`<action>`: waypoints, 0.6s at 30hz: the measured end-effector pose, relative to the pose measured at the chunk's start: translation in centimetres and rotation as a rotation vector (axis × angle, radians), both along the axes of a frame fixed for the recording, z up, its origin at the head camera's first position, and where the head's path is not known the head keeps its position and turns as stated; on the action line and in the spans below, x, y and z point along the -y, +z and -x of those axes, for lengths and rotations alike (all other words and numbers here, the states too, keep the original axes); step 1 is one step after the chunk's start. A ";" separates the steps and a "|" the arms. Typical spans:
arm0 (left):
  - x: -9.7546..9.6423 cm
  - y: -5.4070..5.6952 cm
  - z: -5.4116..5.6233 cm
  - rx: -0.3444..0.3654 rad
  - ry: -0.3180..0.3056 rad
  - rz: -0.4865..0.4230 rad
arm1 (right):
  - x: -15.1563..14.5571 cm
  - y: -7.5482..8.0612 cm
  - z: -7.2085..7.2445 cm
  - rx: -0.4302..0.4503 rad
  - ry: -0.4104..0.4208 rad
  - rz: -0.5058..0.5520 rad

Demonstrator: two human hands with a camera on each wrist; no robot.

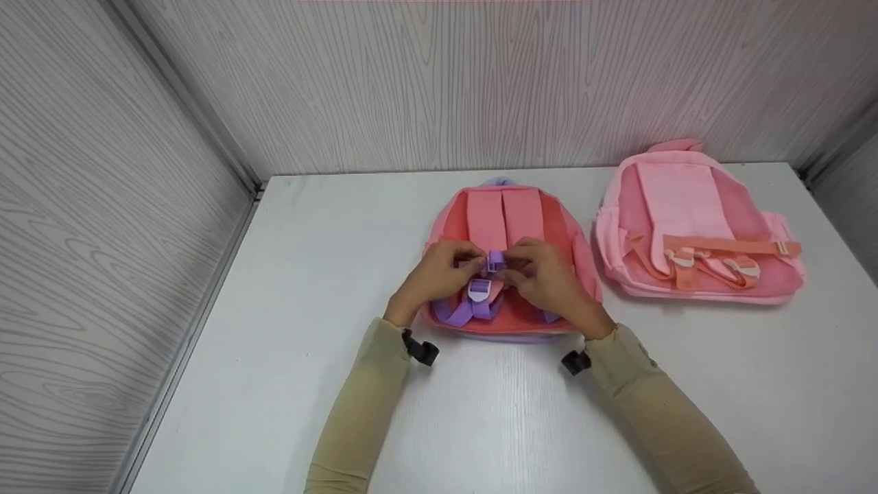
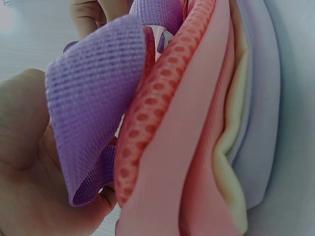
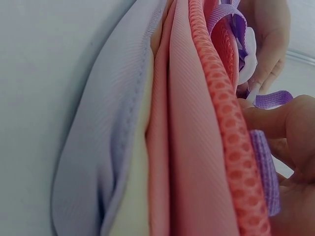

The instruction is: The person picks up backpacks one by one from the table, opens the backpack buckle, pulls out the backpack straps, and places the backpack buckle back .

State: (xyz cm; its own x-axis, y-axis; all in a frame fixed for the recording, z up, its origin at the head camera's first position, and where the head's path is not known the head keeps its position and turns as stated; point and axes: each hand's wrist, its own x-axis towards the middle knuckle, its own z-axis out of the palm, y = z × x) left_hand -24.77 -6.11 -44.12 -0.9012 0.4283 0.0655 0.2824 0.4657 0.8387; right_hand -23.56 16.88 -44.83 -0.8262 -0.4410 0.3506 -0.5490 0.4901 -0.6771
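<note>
A coral-pink backpack (image 1: 453, 226) lies on the table with its mesh back and shoulder straps (image 1: 485, 213) facing up. Above its middle, my left hand (image 1: 447, 271) and right hand (image 1: 547, 278) meet at a purple strap (image 1: 495, 261), each pinching it from its own side. Just below them lies a white strap adjuster (image 1: 479, 290) with purple webbing through it. A wide loop of purple webbing (image 2: 96, 98) stands before my left palm in the left wrist view. In the right wrist view, my right fingers (image 3: 266, 118) are bent near the mesh edge; their exact contact is partly hidden.
To the right lies a second, lighter pink backpack (image 1: 686, 206), its back up, with orange straps (image 1: 727, 245) and pale adjusters. Both bags rest on a white table (image 1: 309, 274), with wood-grain panels (image 1: 411, 82) behind and at the sides.
</note>
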 end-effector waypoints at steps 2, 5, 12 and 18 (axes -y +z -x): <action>-0.1 0.0 0.0 -0.002 -0.001 -0.004 | 0.0 0.0 0.0 0.001 0.006 0.006; -0.2 0.0 -0.1 0.000 0.001 -0.012 | 0.1 -0.1 0.1 0.002 0.008 0.007; -0.2 0.1 -0.1 0.014 0.001 -0.027 | 0.1 0.0 0.2 0.002 0.009 0.010; 0.2 0.1 -0.1 0.038 0.005 -0.014 | 0.1 -0.1 0.2 -0.006 0.011 0.019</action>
